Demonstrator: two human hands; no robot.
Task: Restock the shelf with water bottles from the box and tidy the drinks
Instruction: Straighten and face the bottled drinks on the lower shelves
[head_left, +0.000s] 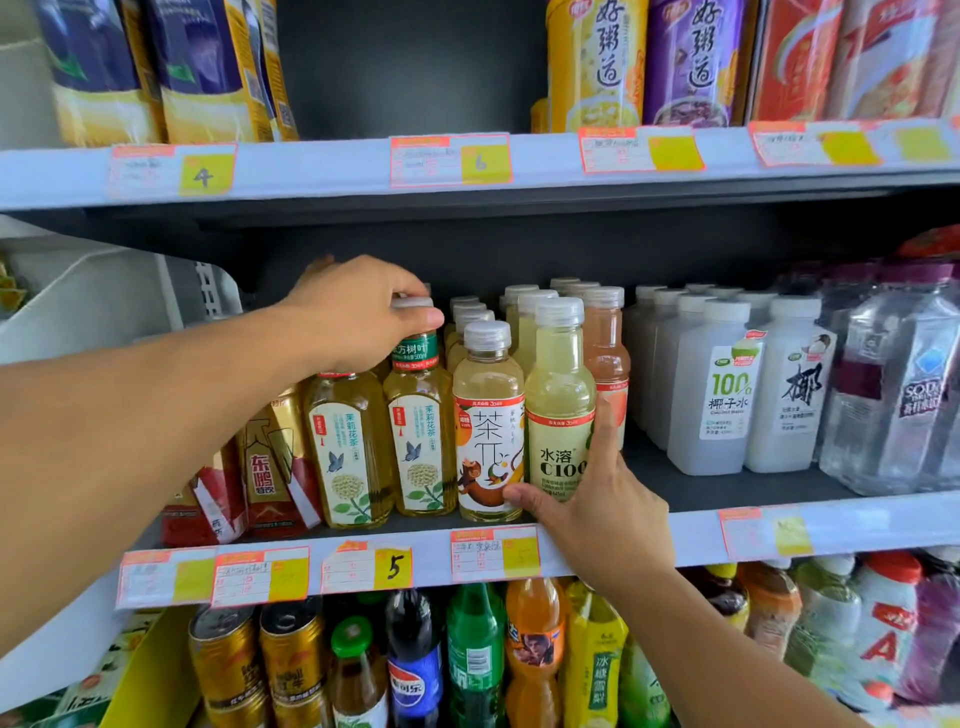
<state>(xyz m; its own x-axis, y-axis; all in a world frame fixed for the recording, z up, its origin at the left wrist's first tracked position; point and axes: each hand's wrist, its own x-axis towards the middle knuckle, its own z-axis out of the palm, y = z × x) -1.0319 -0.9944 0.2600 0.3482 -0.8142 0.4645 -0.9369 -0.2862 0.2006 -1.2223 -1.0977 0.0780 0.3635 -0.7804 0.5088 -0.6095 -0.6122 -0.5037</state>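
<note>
On the middle shelf, both hands are at work among the front row of drinks. The left hand reaches in from the left and curls over the white cap of a jasmine tea bottle, thumb and fingers closed round the cap and neck. The right hand comes up from below the shelf edge; its thumb lies against the foot of the monkey-label tea bottle, and its fingers stretch fairly straight up the right side of the lemon drink bottle, pressing rather than gripping. A second jasmine tea bottle stands just left of the held one, with red and gold cartons leaning beside it.

This looks like the tidying part of the task: the rows are being squared up and pushed together. No box shows anywhere, and no bottle is being carried in. The nearest things to water bottles are the clear soda water bottles at the far right of the same shelf, well apart from both hands, past the white coconut water bottles.

The next move probably calls for sliding the held tea bottle level with its neighbour and nudging the two right-hand bottles flush to the shelf front, labels outward. A bare stretch of shelf floor lies between the lemon drink and the coconut water, which may want closing or filling.
</note>
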